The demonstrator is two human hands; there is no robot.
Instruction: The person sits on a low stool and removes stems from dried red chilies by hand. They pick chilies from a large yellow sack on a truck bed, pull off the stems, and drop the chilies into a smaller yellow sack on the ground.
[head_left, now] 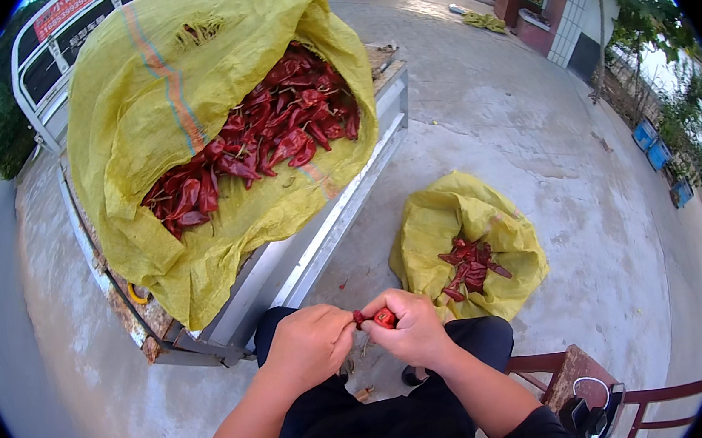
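Note:
Above my lap my right hand [414,327] is closed round a red chili pepper [385,318]. My left hand [308,343] pinches a dark red end of pepper just beside it; whether both are one pepper I cannot tell. A large yellow woven sack [120,98] lies open on the truck bed to the left, with a heap of dried red chilies [273,129] showing in its mouth. On the ground at the right stands a smaller yellow sack [420,229], its top spread open and several red chilies [469,268] inside.
The truck bed's metal side [343,220] runs close to my left knee. A brown wooden chair [555,373] at the lower right bears a dark device with a white cable [596,394]. Blue boxes [656,154] line the right edge; another yellow sack [484,21] lies far off.

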